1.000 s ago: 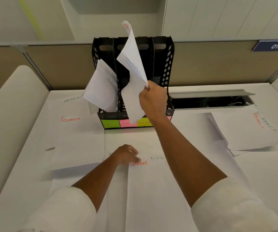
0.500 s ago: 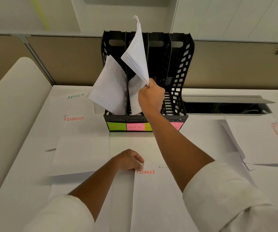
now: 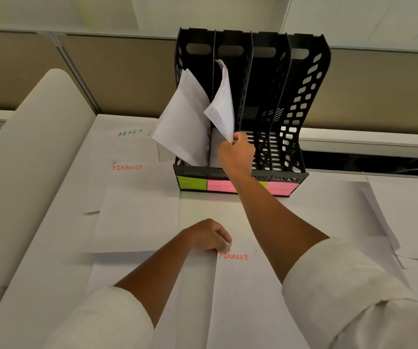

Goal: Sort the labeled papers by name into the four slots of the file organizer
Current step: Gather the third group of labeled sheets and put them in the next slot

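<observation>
A black four-slot file organizer (image 3: 301, 102) stands at the back of the desk, with green and pink sticky labels along its front base. My right hand (image 3: 236, 153) grips a stack of white papers (image 3: 221, 107) that sits down in the second slot, above the pink SPORTS label (image 3: 219, 185). A bent sheet (image 3: 181, 119) leans out of the first slot, above the green HR label (image 3: 192, 183). My left hand (image 3: 209, 235) rests with curled fingers on the top corner of a sheet marked FINANCE (image 3: 234, 256).
Loose sheets cover the desk: one marked ADMIN (image 3: 130, 133) and one marked FINANCE (image 3: 127, 166) at the left, more papers (image 3: 404, 217) at the right. A rolled white sheet (image 3: 26, 157) lies along the left. A cable slot (image 3: 369, 163) opens behind the organizer.
My right hand has lowered the paper stack from above the organizer down into the second slot. My left hand has stayed on the FINANCE sheet.
</observation>
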Available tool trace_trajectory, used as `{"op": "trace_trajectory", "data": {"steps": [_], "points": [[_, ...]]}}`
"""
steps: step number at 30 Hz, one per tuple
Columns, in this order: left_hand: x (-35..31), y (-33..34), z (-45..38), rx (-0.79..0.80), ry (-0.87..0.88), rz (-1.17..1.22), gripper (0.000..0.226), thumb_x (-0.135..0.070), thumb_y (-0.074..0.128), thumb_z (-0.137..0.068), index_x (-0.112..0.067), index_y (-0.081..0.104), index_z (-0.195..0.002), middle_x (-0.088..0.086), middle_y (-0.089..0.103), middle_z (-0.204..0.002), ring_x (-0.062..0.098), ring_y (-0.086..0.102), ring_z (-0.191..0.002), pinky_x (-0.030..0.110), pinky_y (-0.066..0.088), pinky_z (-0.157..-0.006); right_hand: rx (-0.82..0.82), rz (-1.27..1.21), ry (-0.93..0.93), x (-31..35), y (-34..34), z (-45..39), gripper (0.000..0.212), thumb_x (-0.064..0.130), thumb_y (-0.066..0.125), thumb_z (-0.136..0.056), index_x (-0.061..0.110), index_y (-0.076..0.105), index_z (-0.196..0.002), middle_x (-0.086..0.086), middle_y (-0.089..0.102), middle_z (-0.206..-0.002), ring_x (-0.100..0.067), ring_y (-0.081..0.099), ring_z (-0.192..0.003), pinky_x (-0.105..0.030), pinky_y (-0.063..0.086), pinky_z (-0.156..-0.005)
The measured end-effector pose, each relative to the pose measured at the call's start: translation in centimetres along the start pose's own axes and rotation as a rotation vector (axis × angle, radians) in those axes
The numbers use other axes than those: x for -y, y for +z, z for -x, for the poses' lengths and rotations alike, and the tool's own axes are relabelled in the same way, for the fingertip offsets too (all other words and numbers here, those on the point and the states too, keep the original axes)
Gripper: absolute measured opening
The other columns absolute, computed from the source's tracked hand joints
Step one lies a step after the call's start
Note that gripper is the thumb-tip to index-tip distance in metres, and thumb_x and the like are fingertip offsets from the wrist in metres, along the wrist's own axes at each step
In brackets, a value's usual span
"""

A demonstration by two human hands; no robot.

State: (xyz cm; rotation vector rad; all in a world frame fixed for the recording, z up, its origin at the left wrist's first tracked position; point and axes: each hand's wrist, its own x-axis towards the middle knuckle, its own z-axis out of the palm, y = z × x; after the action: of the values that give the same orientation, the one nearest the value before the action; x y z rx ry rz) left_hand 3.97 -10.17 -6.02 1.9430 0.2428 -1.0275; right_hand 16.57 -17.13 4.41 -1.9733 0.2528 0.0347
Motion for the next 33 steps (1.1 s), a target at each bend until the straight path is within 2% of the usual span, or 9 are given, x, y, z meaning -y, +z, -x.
{"op": "trace_trajectory", "data": {"steps": [7,9,13,15,17,20,23,26,33], "points": [[0.0,0.5,1.1,-0.056,0.029,0.032,0.028,-0.023,0.077,-0.08,-0.018,0.063,-0.104,0.003,0.072,-0.107,0.017,0.071,-0.095,0.03,0.058,-0.085,-0.024,0.04,-0.108,-0.5,-0.9,1.5,0.038,0.02,0.056,-0.09,0.006,0.05,-0.125,-0.014,0.064,-0.109,-0.027,0.067,-0.091,-0.027,0.056,-0.066],[0.1,0.6,1.6,-0.169,0.072,-0.025,0.027,-0.03,0.075,-0.082,-0.022,0.063,-0.104,-0.002,0.07,-0.107,0.016,0.068,-0.097,0.033,0.058,-0.086,-0.024,0.035,-0.128,-0.6,-1.2,2.2,0.041,0.021,0.057,-0.09,0.005,0.049,-0.126,-0.012,0.064,-0.11,-0.023,0.065,-0.09,-0.029,0.057,-0.071],[0.3,-0.3,2.8,-0.409,0.148,-0.071,0.024,-0.049,0.067,-0.08,-0.033,0.065,-0.098,-0.014,0.066,-0.092,0.007,0.064,-0.085,0.025,0.055,-0.072,-0.033,0.037,-0.174,-1.1,-1.3,4.2,0.041,0.024,0.06,-0.09,0.006,0.052,-0.125,-0.008,0.064,-0.117,-0.019,0.062,-0.099,-0.024,0.047,-0.078],[0.7,-1.1,3.6,-0.48,0.149,-0.112,0.023,-0.052,0.066,-0.079,-0.036,0.064,-0.094,-0.018,0.065,-0.091,0.006,0.063,-0.085,0.022,0.052,-0.072,-0.089,0.055,-0.213,-1.4,-1.2,5.5,0.025,0.026,0.059,-0.09,0.012,0.059,-0.11,0.0,0.068,-0.101,-0.017,0.066,-0.093,-0.022,0.047,-0.072],[1.5,-1.9,4.3,-0.591,0.132,-0.208,0.024,-0.053,0.068,-0.076,-0.039,0.06,-0.093,-0.019,0.063,-0.098,0.005,0.061,-0.091,0.021,0.048,-0.073,-0.155,0.053,-0.225,-1.8,-1.0,6.9,0.006,0.024,0.057,-0.09,0.019,0.06,-0.089,0.01,0.065,-0.075,-0.014,0.065,-0.072,-0.023,0.044,-0.058],[2.7,-2.6,5.4,-0.695,0.072,-0.382,0.04,-0.056,0.073,-0.068,-0.042,0.056,-0.102,-0.012,0.054,-0.121,0.01,0.051,-0.111,0.027,0.046,-0.085,-0.157,0.056,-0.161,-3.2,-0.2,8.9,0.011,0.023,0.055,-0.089,0.022,0.058,-0.079,0.01,0.061,-0.063,-0.011,0.061,-0.061,-0.024,0.044,-0.05],[3.3,-2.8,6.4,-0.664,-0.068,-0.57,0.073,-0.056,0.077,-0.06,-0.038,0.047,-0.124,-0.002,0.04,-0.136,0.019,0.04,-0.126,0.036,0.041,-0.096,-0.032,0.124,-0.041,-5.3,0.7,10.3,0.01,0.021,0.054,-0.089,0.019,0.061,-0.083,0.007,0.063,-0.069,-0.015,0.062,-0.066,-0.022,0.044,-0.052],[3.8,-2.7,7.1,-0.617,-0.196,-0.675,0.092,-0.042,0.08,-0.059,-0.033,0.034,-0.138,0.005,0.032,-0.137,0.024,0.035,-0.128,0.039,0.038,-0.096,0.184,0.175,0.108,-7.3,1.5,11.3,0.014,0.021,0.053,-0.088,0.014,0.064,-0.094,-0.002,0.07,-0.088,-0.022,0.069,-0.079,-0.036,0.059,-0.073],[4.2,-2.6,8.0,-0.757,-0.142,-0.549,0.059,-0.019,0.068,-0.078,-0.028,0.045,-0.131,0.0,0.059,-0.124,0.02,0.057,-0.111,0.03,0.047,-0.089,0.517,0.117,0.272,-9.6,1.6,13.1,0.015,0.022,0.064,-0.086,0.008,0.064,-0.088,-0.004,0.075,-0.082,-0.025,0.074,-0.074,-0.04,0.06,-0.081]]}}
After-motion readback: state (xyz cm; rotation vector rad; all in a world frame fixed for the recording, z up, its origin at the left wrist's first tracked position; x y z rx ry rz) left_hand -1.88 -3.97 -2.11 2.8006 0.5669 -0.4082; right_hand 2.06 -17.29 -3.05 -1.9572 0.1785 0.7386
